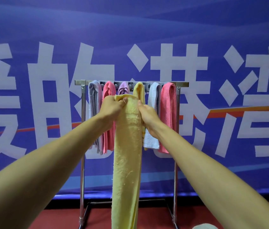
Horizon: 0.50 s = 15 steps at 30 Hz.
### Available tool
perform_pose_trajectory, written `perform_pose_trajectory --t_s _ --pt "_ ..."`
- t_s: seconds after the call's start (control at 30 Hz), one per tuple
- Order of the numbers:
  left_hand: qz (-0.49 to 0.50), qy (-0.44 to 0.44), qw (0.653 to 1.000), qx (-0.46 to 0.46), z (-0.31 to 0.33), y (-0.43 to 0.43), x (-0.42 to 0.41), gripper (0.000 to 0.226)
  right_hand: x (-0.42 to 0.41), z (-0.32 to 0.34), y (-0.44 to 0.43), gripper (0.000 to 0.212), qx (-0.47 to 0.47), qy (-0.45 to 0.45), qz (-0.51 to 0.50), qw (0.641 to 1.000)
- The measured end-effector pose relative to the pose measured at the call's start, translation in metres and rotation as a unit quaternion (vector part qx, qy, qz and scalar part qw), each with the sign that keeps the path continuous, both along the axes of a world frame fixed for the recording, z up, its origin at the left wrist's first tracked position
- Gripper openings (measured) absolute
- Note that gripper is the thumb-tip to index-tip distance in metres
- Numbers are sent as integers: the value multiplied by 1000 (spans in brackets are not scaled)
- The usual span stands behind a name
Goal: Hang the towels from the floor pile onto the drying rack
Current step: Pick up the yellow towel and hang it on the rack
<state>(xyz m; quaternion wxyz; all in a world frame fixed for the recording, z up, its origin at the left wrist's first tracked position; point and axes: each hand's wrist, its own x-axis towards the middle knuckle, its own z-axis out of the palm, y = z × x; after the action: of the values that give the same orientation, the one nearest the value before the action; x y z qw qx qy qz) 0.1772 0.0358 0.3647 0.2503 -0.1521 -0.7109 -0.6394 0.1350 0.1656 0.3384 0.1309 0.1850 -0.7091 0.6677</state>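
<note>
A long yellow towel (127,154) hangs down in front of me, held up before the metal drying rack (80,83). My left hand (112,107) grips its top left corner, bunched in the fingers. My right hand (147,116) holds the towel's right edge a little lower, thumb up against the cloth. On the rack's top bar hang several towels: a grey one (94,100), a pink one (109,89), a purple one (123,90), another yellow one (139,90), a white one (153,113) and a pink one (168,116). The floor pile is out of view.
A blue banner (213,30) with large white characters covers the wall right behind the rack. The floor (204,215) is red. A pale rounded object (204,226) shows at the bottom edge. The rack's legs (82,179) stand on a low base frame.
</note>
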Motion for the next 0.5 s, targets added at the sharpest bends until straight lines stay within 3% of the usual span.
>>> perform_pose_trajectory --t_s 0.1,0.27,0.5 --pt "21 -35 997 60 5 -1 -3 18 10 -12 5 58 -22 -57 75 995" --pt "28 -76 984 160 12 -3 -4 12 11 -31 12 61 1 -66 118 991" --pt "-5 -115 951 288 13 -9 -2 28 9 -56 31 49 137 -94 187 968"
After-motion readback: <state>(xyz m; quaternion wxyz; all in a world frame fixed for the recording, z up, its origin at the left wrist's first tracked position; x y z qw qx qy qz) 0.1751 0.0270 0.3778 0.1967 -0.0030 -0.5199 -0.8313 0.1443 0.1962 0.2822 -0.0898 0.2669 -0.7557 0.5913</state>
